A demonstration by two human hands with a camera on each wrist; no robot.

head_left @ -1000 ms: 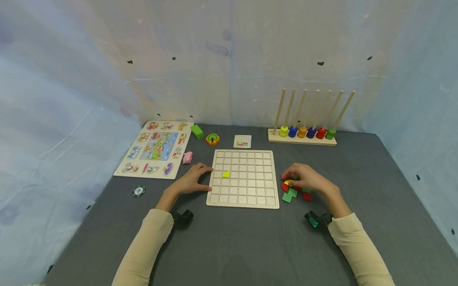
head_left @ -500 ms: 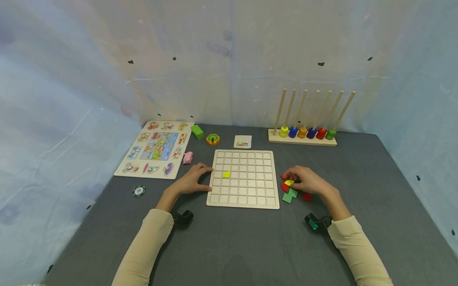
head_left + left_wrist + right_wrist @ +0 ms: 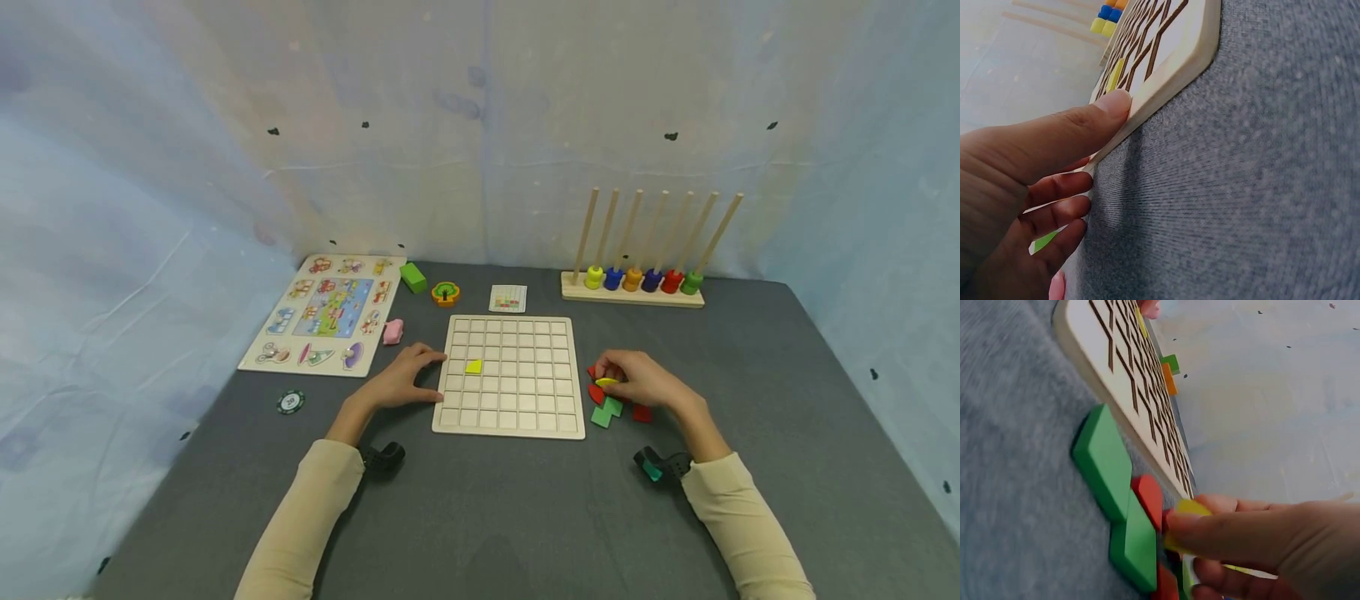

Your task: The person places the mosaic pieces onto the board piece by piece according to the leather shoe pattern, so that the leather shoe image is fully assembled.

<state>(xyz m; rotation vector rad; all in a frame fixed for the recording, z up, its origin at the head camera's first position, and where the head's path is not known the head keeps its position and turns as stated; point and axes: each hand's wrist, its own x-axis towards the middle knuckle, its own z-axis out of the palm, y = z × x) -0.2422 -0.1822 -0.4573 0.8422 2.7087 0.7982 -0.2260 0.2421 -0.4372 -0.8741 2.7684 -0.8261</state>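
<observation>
A square wooden grid board (image 3: 527, 397) lies on the table, with a yellow tile (image 3: 474, 367) in a cell on its left part. At the board's left edge, my left hand (image 3: 401, 377) rests with thumb and fingertips spread along the side; in the left wrist view the thumb (image 3: 1079, 128) presses the rim. To the right of the board, my right hand (image 3: 637, 377) pinches a yellow curved tile (image 3: 1190, 507) between thumb and finger. Below it lie red tiles (image 3: 596, 394) and green tiles (image 3: 602, 417), partly hidden by the hand.
Behind the board lies a small pattern card (image 3: 508, 298). A wooden peg rack (image 3: 633, 292) with coloured beads stands at the back right. At left are a picture puzzle board (image 3: 281, 357), a pink figure (image 3: 393, 332), a green block (image 3: 412, 277), a tree piece (image 3: 446, 293) and a chip (image 3: 290, 402).
My right hand has shifted slightly and now pinches the yellow tile, which has turned and come up off the red tile. The left hand stays at the board's edge.
</observation>
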